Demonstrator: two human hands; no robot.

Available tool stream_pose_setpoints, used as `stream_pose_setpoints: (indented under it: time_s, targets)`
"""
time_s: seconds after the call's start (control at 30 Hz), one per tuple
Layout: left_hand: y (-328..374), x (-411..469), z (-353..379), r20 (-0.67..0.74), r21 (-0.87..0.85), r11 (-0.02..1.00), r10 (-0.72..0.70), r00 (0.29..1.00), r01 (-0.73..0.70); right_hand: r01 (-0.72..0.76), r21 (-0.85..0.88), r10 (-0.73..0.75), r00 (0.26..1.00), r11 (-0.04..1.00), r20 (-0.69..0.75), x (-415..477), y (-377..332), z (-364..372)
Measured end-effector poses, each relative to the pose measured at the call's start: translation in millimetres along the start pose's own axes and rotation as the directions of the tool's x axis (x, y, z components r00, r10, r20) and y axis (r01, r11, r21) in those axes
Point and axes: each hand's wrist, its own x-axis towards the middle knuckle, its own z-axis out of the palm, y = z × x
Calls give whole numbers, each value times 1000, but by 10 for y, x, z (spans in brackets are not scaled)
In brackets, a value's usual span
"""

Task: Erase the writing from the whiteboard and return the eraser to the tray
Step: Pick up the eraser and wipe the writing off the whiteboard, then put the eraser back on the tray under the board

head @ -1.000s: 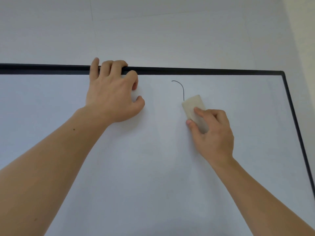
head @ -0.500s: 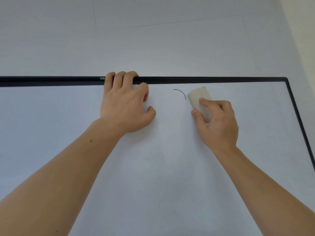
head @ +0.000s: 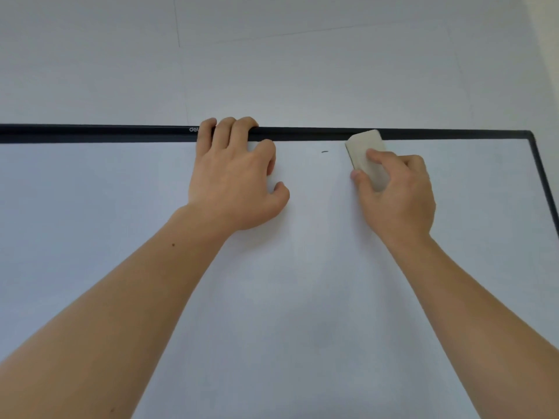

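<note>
- From my remote seat, the head view shows two bare forearms reaching up to a whiteboard framed in black, mounted on a pale wall.
- The left hand hooks three fingers over the top frame, curled closed around the bar; its thumb and forefinger rest bent against the white surface below.
- The right hand pinches a pale grey eraser between thumb on its left edge and fingers laid across its back, a firm closed hold.
- The eraser lies tilted, pressed flat to the board near the top right; its upper end overlaps the black frame, and its lower end is hidden under the fingers.
- One short dark mark sits on the board just below the frame, between the two hands and just left of the eraser, not touching it.
- Part of a white logo shows on the frame beside the left little finger; I cannot read it whole.
- The board's top right corner is in view, well right of the eraser.
</note>
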Motion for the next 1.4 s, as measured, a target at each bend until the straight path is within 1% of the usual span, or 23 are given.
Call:
stream_pose_setpoints:
  time_s: [0.07,0.1,0.17,0.23,0.3,0.37,0.53,0.67,0.73,0.8,0.9,1.07,1.23,1.3,1.4]
  targets:
    - [-6,-4,3,4,2,1000,-1,1000,1,-7,18,7,1000,1000,-7,-47,-108,16]
    - [-8,-5,6,5,4,1000,-1,1000,1,19,36,-19,1000,999,-2,-82,-180,22]
    - [-1,-3,7,11,7,1000,-2,1000,2,119,69,-120,993,990,17,-163,-330,19]
    - [-4,0,-1,18,-8,1000,-11,1000,11,235,104,-240,970,966,47,-249,-443,18]
    - [-15,-4,-24,20,-48,999,-16,1000,17,309,122,-320,944,943,85,-306,-484,7]
    - [-43,-12,-55,24,-86,996,-3,1000,5,338,122,-351,931,933,104,-315,-472,-21]
    - [-121,-63,-186,71,-201,980,19,997,-4,352,139,-372,915,925,156,-532,-537,-133]
    - [-85,-268,-337,94,-262,965,44,995,-18,412,207,-457,845,887,278,-916,-700,-272]
    - [-80,-473,-388,112,-286,958,72,991,-37,397,253,-466,815,882,344,-1036,-783,-340]
    - [-130,-736,-453,124,-323,946,72,990,-29,336,302,-438,806,892,398,-1114,-871,-397]
    - [-228,-1165,-586,136,-365,931,78,988,-23,262,365,-413,799,894,438,-1263,-1009,-485]
    - [-453,-1856,-845,138,-387,922,87,987,-27,211,431,-429,746,877,509,-1673,-1356,-623]
    - [-691,-2317,-1116,130,-336,941,82,988,-34,164,477,-435,719,864,542,-2043,-1655,-753]
    - [-752,-2486,-1217,120,-335,942,81,989,-36,144,492,-432,720,858,543,-2179,-1737,-818]
    - [-826,-2762,-1379,127,-334,943,42,991,3,109,514,-421,726,851,543,-2391,-1852,-896]
